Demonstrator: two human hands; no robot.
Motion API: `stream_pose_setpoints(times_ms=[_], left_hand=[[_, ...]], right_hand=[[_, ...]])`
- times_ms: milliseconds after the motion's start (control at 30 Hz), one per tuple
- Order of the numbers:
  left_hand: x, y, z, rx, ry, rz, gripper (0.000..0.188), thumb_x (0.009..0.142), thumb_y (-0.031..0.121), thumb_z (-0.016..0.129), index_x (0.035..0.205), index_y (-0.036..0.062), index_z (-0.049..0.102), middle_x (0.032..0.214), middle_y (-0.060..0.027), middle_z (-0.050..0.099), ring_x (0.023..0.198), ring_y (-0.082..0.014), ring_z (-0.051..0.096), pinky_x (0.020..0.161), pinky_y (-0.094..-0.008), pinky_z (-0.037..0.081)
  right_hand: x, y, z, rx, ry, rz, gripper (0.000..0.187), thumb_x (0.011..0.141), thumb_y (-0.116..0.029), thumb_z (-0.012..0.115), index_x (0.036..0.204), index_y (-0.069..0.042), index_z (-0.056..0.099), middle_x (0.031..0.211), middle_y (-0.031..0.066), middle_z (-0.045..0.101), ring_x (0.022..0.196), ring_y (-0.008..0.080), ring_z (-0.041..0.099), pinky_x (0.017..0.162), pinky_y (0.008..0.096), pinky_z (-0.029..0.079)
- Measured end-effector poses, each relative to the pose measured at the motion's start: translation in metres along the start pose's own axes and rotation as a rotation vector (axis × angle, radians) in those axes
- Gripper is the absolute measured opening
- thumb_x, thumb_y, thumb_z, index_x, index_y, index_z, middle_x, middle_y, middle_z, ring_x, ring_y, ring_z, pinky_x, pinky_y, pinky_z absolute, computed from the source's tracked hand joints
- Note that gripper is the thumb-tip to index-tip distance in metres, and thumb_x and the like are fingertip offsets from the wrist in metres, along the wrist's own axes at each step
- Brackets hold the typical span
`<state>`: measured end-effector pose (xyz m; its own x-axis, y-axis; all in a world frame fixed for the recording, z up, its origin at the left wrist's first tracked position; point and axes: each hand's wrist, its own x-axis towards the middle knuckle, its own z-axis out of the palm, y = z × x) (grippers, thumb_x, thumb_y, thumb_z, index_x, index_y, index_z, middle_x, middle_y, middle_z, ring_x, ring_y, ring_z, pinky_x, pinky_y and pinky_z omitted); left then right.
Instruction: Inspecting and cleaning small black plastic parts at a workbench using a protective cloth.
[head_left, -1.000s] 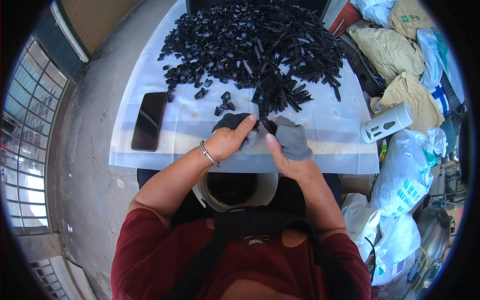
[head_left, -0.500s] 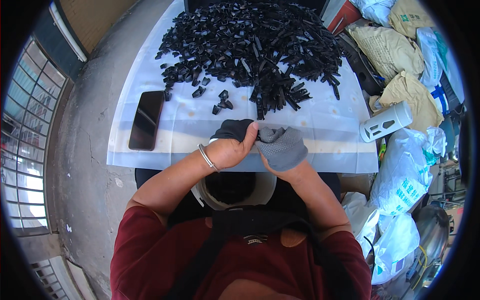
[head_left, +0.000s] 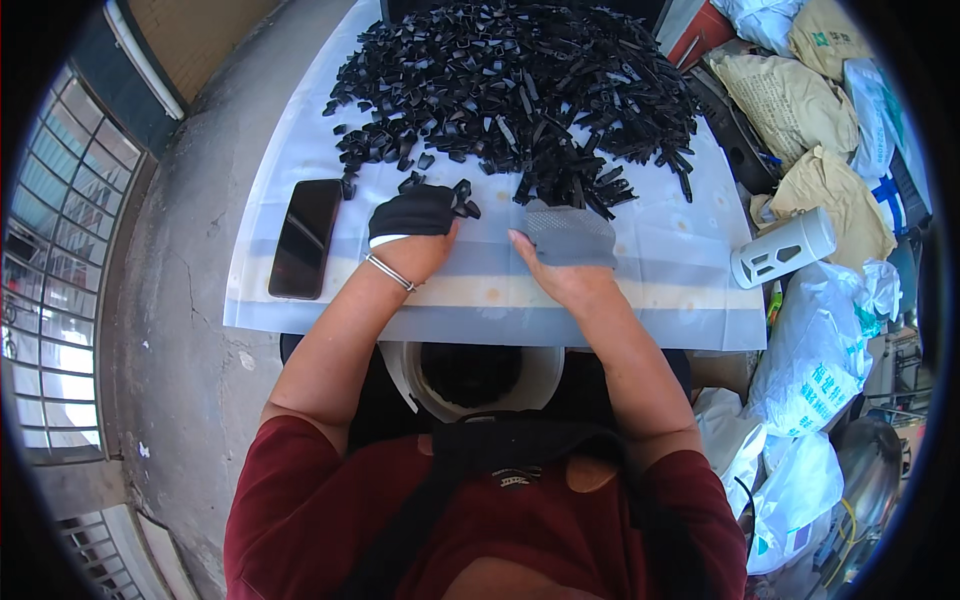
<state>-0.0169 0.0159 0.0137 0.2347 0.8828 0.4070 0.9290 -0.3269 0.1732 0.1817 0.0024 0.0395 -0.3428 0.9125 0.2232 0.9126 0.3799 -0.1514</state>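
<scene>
My left hand [head_left: 415,228], its fingers under a black glove, reaches over a few loose, small black plastic clips [head_left: 466,200] in front of the main pile. Its fingertips are hidden, so I cannot see whether a clip is between them. My right hand [head_left: 568,250] wears a grey dotted glove and lies at the near edge of a heap of long, thin black plastic strips [head_left: 570,180]. Its bare thumb stands apart from the gloved fingers, which point toward the strips, and nothing shows in the gap. Behind the left hand spreads a large pile of short black clips [head_left: 440,80].
A black phone [head_left: 304,240] lies on the white-covered table [head_left: 480,320] at left. At the right edge is a white cylindrical holder [head_left: 785,248]. Sacks and plastic bags [head_left: 815,350] crowd the right side. Below the table edge, between my legs, a white bucket [head_left: 545,375] contains dark pieces.
Both hands were together near the table's front edge. Now they are apart: the left has moved forward and left to the loose clips, the right forward to the strips.
</scene>
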Motion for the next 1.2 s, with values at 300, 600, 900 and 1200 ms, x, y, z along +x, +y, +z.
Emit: stream_pose_setpoints(times_ms=[300, 600, 900, 1200], left_hand=[[-0.001, -0.005, 0.003, -0.247, 0.066, 0.015, 0.022, 0.073, 0.019, 0.061, 0.089, 0.0041, 0.06, 0.081, -0.0135, 0.06, 0.073, -0.0296, 0.059, 0.065, -0.0366, 0.047], [-0.001, 0.018, -0.021, -0.62, -0.22, -0.031, 0.026, 0.073, 0.021, 0.067, 0.092, 0.0046, 0.061, 0.084, -0.0142, 0.062, 0.07, -0.0269, 0.058, 0.067, -0.0329, 0.046], [-0.004, 0.025, -0.019, -1.09, -0.351, -0.042, 0.021, 0.077, 0.014, 0.064, 0.093, 0.0017, 0.06, 0.077, -0.0037, 0.061, 0.066, -0.0108, 0.055, 0.061, -0.0246, 0.045], [-0.011, 0.043, -0.009, -1.87, -0.274, -0.481, 0.024, 0.084, 0.024, 0.058, 0.095, 0.002, 0.06, 0.078, -0.0026, 0.059, 0.071, -0.0063, 0.053, 0.061, -0.0196, 0.043]], right_hand=[[-0.015, -0.001, -0.013, -0.108, -0.118, -0.124, 0.025, 0.08, -0.02, 0.051, 0.1, -0.007, 0.058, 0.098, 0.0156, 0.058, 0.092, 0.0326, 0.054, 0.081, 0.0423, 0.042], [-0.026, 0.003, 0.007, 0.588, 0.2, -0.024, 0.025, 0.085, -0.02, 0.05, 0.096, 0.002, 0.055, 0.094, 0.0185, 0.057, 0.086, 0.0314, 0.054, 0.076, 0.0377, 0.043], [-0.029, -0.006, 0.006, 0.679, 0.008, 0.035, 0.035, 0.082, -0.025, 0.059, 0.104, 0.001, 0.051, 0.088, 0.0156, 0.055, 0.08, 0.027, 0.053, 0.072, 0.0344, 0.043], [-0.028, -0.015, 0.008, 0.889, 0.192, 0.13, 0.033, 0.078, -0.015, 0.063, 0.104, 0.0, 0.05, 0.082, 0.013, 0.056, 0.07, 0.0226, 0.055, 0.06, 0.0325, 0.045]])
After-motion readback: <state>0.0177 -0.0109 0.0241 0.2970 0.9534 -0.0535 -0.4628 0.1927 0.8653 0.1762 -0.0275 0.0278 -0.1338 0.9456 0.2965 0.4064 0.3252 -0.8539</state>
